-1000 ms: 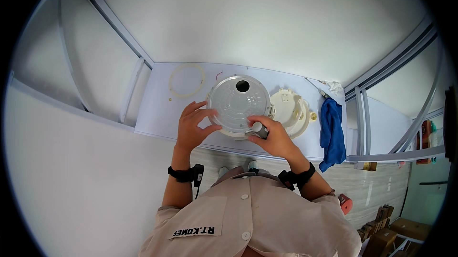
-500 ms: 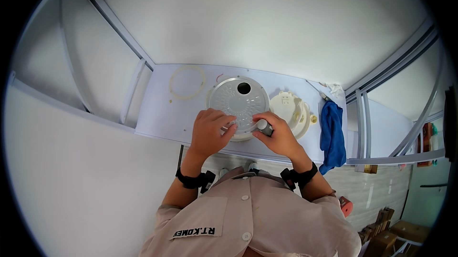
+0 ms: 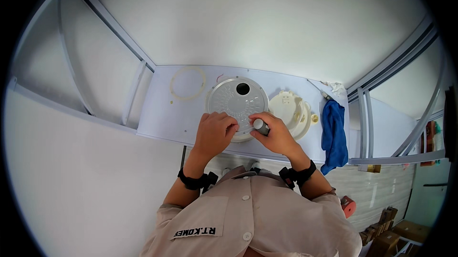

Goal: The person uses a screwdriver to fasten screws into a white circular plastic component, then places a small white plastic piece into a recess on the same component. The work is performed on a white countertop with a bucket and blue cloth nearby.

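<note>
A round silver metal disc with a black hole near its far edge lies on a cream round base on the bench. My left hand rests over its near left rim, the fingers curled and the thumb drawn in against them. Whatever it may pinch is hidden. My right hand is closed around a grey cylindrical handle with a pale end cap, above the near right rim. The far end of that handle is out of sight, so its kind is unclear.
Right of the disc sit cream plastic housing parts. Beyond them are a blue cloth and a thin-shafted tool. A thin cream ring lies at the left of the white bench. Metal frame bars flank both sides.
My left fingers and thumb have drawn closer together over the rim. The right hand has shifted slightly left with the grey handle, which is tilted a little differently.
</note>
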`<state>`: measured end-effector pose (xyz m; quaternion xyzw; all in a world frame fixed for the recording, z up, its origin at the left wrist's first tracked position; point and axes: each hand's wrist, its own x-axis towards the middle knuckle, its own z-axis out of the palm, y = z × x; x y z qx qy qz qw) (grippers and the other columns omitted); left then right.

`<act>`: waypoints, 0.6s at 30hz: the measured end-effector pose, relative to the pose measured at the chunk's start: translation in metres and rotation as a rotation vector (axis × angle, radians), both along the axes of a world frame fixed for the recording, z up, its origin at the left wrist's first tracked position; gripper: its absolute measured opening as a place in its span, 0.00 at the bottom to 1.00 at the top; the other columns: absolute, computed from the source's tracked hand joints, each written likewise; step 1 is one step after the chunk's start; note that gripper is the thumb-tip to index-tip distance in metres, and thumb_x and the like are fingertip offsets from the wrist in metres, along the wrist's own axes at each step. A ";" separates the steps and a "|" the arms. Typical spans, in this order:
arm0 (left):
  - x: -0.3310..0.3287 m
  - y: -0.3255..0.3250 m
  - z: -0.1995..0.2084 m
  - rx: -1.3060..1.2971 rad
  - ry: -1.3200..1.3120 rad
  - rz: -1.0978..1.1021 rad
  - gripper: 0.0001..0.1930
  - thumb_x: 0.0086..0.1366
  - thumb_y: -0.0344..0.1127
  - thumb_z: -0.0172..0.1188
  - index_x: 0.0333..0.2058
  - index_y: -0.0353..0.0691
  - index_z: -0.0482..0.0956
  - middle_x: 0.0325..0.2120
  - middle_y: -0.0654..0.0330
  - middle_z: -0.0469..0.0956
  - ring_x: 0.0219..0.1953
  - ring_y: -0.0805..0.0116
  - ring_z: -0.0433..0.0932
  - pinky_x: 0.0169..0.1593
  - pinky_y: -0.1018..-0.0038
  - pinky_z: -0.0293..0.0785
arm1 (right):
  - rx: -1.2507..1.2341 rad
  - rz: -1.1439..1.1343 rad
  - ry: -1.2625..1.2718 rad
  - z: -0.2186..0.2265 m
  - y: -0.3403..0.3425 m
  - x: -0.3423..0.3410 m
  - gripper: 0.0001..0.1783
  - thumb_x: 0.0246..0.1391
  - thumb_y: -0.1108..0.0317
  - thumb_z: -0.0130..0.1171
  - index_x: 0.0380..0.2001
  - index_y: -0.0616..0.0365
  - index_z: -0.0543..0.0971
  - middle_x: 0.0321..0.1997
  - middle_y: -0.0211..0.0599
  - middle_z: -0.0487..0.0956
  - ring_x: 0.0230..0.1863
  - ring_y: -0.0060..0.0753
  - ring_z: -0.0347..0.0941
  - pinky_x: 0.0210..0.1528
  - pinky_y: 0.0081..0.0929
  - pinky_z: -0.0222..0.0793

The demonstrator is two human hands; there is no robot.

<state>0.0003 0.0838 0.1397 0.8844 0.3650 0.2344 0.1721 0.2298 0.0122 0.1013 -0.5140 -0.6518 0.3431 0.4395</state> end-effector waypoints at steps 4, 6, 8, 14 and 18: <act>0.001 -0.001 0.001 0.000 0.052 0.004 0.04 0.67 0.36 0.67 0.34 0.46 0.85 0.30 0.65 0.83 0.36 0.61 0.78 0.46 0.61 0.66 | -0.003 0.003 0.005 0.001 0.000 0.000 0.25 0.55 0.73 0.71 0.56 0.53 0.81 0.51 0.42 0.83 0.52 0.52 0.81 0.53 0.40 0.77; 0.003 -0.001 0.000 0.022 0.079 0.013 0.04 0.68 0.36 0.66 0.36 0.45 0.84 0.31 0.64 0.83 0.36 0.60 0.78 0.47 0.61 0.66 | 0.008 -0.001 0.009 -0.001 0.000 0.000 0.24 0.55 0.74 0.71 0.56 0.53 0.81 0.51 0.43 0.83 0.52 0.52 0.81 0.53 0.40 0.77; 0.004 -0.001 -0.001 0.016 0.053 0.030 0.04 0.69 0.35 0.65 0.37 0.43 0.83 0.31 0.63 0.83 0.37 0.59 0.79 0.47 0.61 0.67 | 0.011 -0.004 0.004 -0.003 0.000 0.001 0.24 0.55 0.74 0.71 0.56 0.53 0.81 0.51 0.43 0.83 0.52 0.52 0.81 0.53 0.40 0.77; 0.003 0.002 -0.009 -0.243 -0.171 0.075 0.04 0.73 0.30 0.61 0.39 0.36 0.80 0.33 0.55 0.85 0.36 0.55 0.84 0.43 0.63 0.78 | 0.021 0.002 0.018 -0.002 -0.003 0.001 0.24 0.56 0.73 0.71 0.56 0.54 0.80 0.51 0.42 0.83 0.52 0.51 0.81 0.54 0.39 0.77; 0.003 -0.002 -0.006 -0.115 -0.180 0.030 0.03 0.73 0.28 0.61 0.41 0.35 0.81 0.34 0.52 0.85 0.35 0.56 0.86 0.38 0.65 0.81 | 0.065 -0.016 0.099 0.009 -0.007 0.000 0.25 0.55 0.75 0.72 0.57 0.55 0.80 0.50 0.42 0.83 0.52 0.47 0.81 0.55 0.36 0.76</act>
